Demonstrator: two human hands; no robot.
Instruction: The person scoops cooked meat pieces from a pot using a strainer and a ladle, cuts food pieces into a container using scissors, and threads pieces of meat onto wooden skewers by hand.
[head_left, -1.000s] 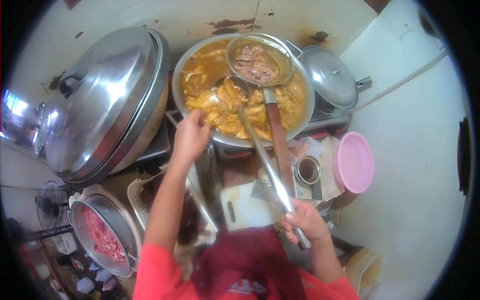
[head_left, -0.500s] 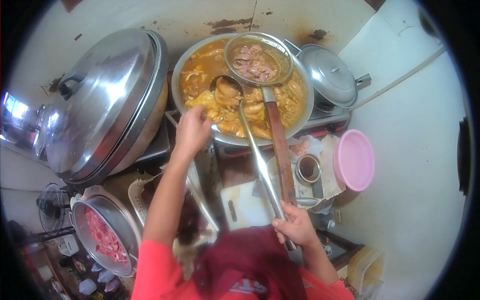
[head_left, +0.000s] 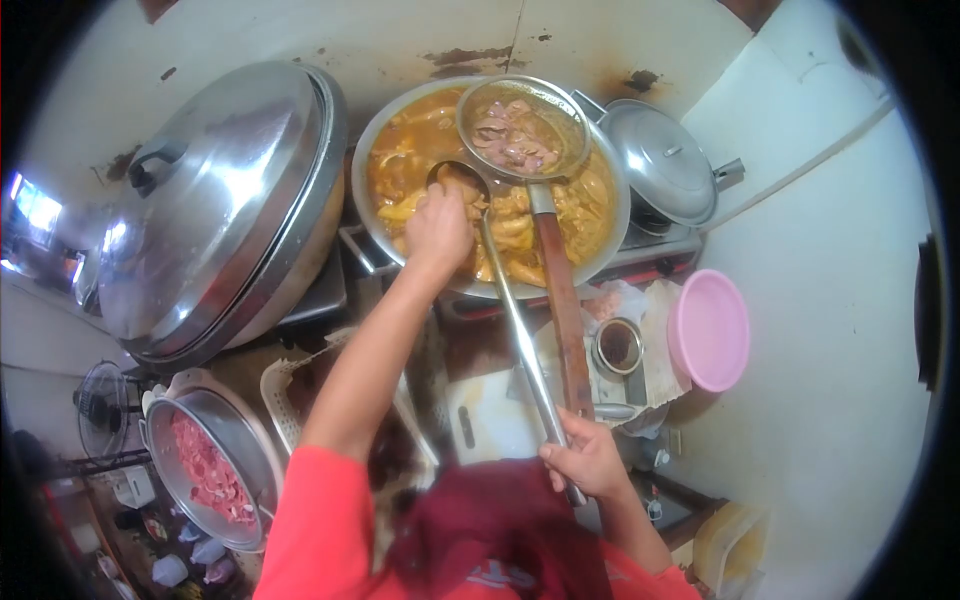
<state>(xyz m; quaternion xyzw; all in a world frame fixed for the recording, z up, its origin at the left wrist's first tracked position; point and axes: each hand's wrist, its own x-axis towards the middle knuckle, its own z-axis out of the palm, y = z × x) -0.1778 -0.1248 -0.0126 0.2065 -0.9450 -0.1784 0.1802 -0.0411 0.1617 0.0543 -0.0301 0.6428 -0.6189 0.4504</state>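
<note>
My right hand point(head_left: 585, 458) is wrapped round the lower end of a long metal ladle point(head_left: 517, 325). The ladle's bowl is in a wide metal pan point(head_left: 360, 190) and holds a piece of meat point(head_left: 462, 180), probably chicken. My left hand point(head_left: 440, 225) is over the bowl, its fingers curled in at the meat; whether they grip it is hidden. Yellow chicken pieces point(head_left: 525, 235) lie in brown broth around it. A round strainer point(head_left: 588, 135) with pinkish pieces of meat point(head_left: 515, 135) rests over the pan, its wooden handle point(head_left: 562, 290) beside the ladle.
A large lidded pot point(head_left: 220, 190) stands left, a smaller lidded pot point(head_left: 660, 160) right. Below are a pink basin point(head_left: 710, 330), a small bowl of dark stuff point(head_left: 618, 345), a white cutting board point(head_left: 490, 415), a cream plastic basket point(head_left: 275, 385) and a metal bowl of raw meat point(head_left: 205, 470).
My left hand has moved right and up from the pan's near-left edge to the ladle's bowl. My right hand keeps its hold on the ladle. The view has shifted slightly.
</note>
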